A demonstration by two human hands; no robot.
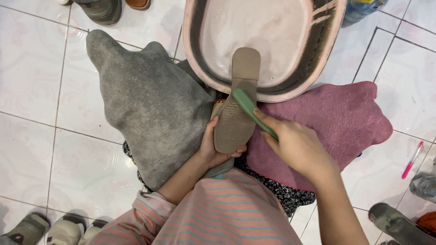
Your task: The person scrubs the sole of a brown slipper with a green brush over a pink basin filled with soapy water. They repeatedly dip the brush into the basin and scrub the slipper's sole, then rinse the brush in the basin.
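My left hand (212, 147) grips a beige sandal (236, 104) from beneath, sole facing up, its heel end pointing into a pink oval basin (334, 41) of soapy water. My right hand (295, 145) holds a green brush (247, 106) laid across the middle of the sole. The sandal's upper side is hidden.
A grey towel (145, 104) lies on the left and a pink towel (336, 122) on the right over white floor tiles. Shoes (27, 229) stand at the bottom left, another shoe (395, 224) at the bottom right. A pink pen (412, 159) lies at right, and a plastic bottle (361, 9) is at the top right.
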